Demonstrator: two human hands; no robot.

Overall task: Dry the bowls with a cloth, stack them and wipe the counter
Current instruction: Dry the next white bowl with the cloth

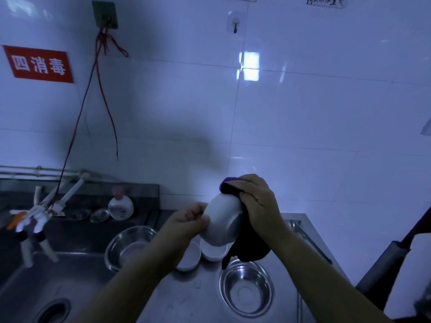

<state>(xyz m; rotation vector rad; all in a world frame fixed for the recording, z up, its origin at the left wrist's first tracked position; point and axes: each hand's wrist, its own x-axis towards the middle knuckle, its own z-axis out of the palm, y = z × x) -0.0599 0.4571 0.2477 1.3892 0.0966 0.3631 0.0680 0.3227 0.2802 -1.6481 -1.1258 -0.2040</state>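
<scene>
My left hand (190,223) grips the rim of a white bowl (222,221) held tilted above the steel counter (200,297). My right hand (258,203) holds a dark purple cloth (250,247) against the bowl's far side, and the cloth hangs down below it. Under the bowl, two white bowls (213,251) (190,258) sit on the counter. A steel bowl (247,289) stands in front of them and another steel bowl (127,247) stands to the left by the sink.
A steel sink (35,283) with a drain lies at the left, with white taps (39,215) over it. A soap bottle (121,206) and small dishes stand on the back ledge. A dark handle (382,264) leans at the right.
</scene>
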